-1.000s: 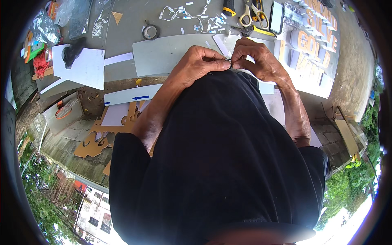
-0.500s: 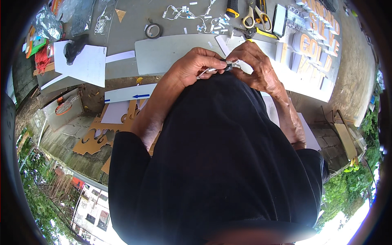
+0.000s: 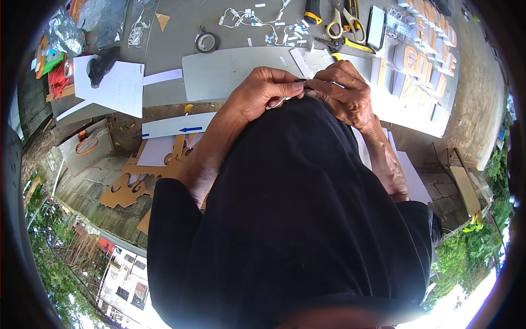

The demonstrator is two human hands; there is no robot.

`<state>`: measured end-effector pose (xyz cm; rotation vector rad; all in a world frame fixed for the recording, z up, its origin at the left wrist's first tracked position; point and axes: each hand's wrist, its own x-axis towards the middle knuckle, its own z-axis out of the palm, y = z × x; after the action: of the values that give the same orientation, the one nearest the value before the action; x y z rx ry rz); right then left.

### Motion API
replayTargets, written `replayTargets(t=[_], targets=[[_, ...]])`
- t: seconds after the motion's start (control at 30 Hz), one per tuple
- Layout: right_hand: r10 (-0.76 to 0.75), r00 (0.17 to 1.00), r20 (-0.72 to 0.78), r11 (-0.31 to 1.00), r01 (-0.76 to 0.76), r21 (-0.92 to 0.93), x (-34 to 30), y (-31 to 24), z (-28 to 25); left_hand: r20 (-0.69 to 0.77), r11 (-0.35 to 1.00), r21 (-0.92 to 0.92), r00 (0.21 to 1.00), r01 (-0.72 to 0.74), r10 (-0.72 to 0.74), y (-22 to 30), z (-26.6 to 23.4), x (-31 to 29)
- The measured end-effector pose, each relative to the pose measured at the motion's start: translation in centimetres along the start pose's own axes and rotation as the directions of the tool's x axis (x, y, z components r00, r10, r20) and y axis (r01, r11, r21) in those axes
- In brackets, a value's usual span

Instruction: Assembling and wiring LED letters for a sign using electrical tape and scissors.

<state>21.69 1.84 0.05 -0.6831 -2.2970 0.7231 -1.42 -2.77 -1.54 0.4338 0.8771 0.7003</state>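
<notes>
Close together at the near table edge, both my hands work on one small thing. My left hand is closed, thumb and index finger pinching a white wire that shows below the fingers. My right hand is closed too, its fingertips pressed on a small black strip, which looks like tape, between the two hands. My fingers hide most of the wire and of the strip. A roll of black tape lies on the table beyond my left hand.
Scissors, yellow-handled pliers and a phone lie at the back right. Wired white LED modules and scraps sit at the back middle. Raised block letters stand at right. White sheet pieces lie at left.
My right fingers have closed in over the joined spot, covering the bright wire and clip-like bit that showed before. The black strip now sits at the fingertips. Both hands have shifted slightly.
</notes>
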Motion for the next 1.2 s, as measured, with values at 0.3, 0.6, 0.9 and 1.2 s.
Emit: replayTargets(t=[0.3,0.6,0.9,1.2], targets=[[0.330,0.943,0.045,0.907,-0.330,0.262,0.6,-1.0,-0.3,-0.125,0.917,0.367,0.969,-0.154,0.213,0.3,1.7,-1.0],[0.577,0.803,0.153,0.701,-0.582,0.412,-0.1,-1.4,-0.2,0.018,0.592,0.655,0.793,-0.469,0.609,-0.7,2.3,-0.8],[0.492,0.866,0.094,0.842,-0.500,0.201,-0.4,-1.9,-0.3,-0.048,0.774,0.553,0.915,-0.309,0.400,0.1,1.9,-0.5],[0.303,0.940,-0.158,0.953,-0.296,0.064,-0.7,-2.3,1.3,-0.168,0.981,0.186,0.982,-0.055,0.087,0.4,1.4,-0.5]])
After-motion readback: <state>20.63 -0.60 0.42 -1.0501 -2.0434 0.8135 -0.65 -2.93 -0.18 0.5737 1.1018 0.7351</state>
